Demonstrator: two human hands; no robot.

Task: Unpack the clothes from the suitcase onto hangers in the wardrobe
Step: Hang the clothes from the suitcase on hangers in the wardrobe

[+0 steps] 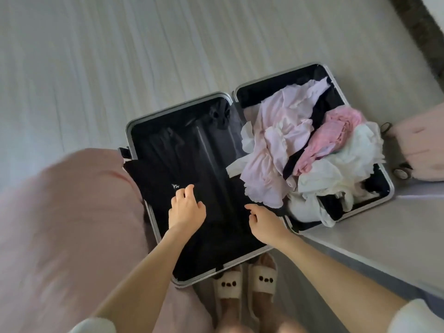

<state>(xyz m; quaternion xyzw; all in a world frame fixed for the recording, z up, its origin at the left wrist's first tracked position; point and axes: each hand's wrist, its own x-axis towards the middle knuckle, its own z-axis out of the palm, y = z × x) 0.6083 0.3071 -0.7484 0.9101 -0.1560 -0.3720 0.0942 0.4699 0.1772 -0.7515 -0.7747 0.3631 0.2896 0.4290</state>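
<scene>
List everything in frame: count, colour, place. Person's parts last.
suitcase: 1, silver rim, black lining, open flat on the floor
black garment: 1, black with small white print, in the left half, spilling over its edge
pale pink clothes: a heap, count unclear, right half
bright pink garment: 1, right half
white clothes: a heap, count unclear, right half, near end
pink fabric: 1, large, left of the suitcase, blurred
pink case: 1, wheeled, right edge
floor: pale, grey-white
slippers: 2, cream with dark dots, on the feet, bottom centre
left hand: 1, fingers loosely curled, at the black garment
right hand: 1, fingers loosely curled, over the left half
</scene>
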